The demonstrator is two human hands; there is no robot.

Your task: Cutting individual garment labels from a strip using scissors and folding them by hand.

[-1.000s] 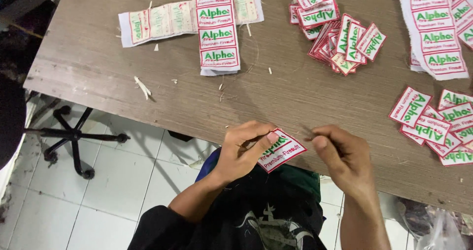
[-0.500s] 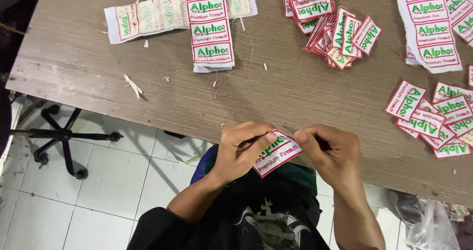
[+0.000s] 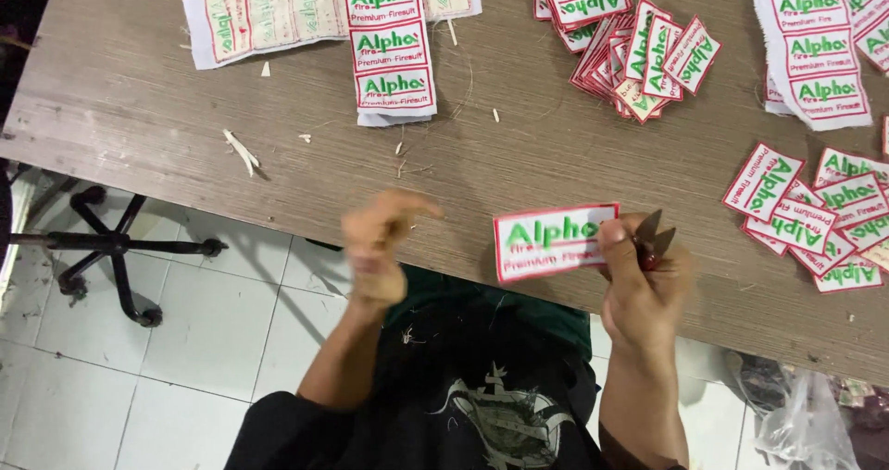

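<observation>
The head camera looks down on a long grey-brown wood-grain worktop [image 3: 231,146], matt and streaked, that fills the upper frame above a pale tiled floor [image 3: 139,377] with the black star base of a chair [image 3: 111,248] at nine o'clock. Largest on the worktop are the uncut strips of white woven cloth carrying rows of red-bordered green-lettered patches [image 3: 389,44] at twelve o'clock, with another such strip [image 3: 815,62] at two o'clock; these look like work left to do. Smaller are the separated patches: a loose heap of cut rectangular embroidered patches [image 3: 639,53] at one o'clock and a second spread of cut patches [image 3: 824,215] at three o'clock, which I judge to be finished pieces, so the job seems well under way yet far from over. At the near edge, about five o'clock from the centre, the right hand [image 3: 644,289] pinches a single rectangular white patch with red stitched border [image 3: 553,240] by its right end, holding it flat and clear of the worktop, along with small dark metal thread snips [image 3: 651,237] whose points stick up. The left hand [image 3: 378,248] is blurred, loosely curled and holding nothing that I can make out. Smallest are pale thread and cloth offcuts [image 3: 243,150] scattered at ten o'clock.
</observation>
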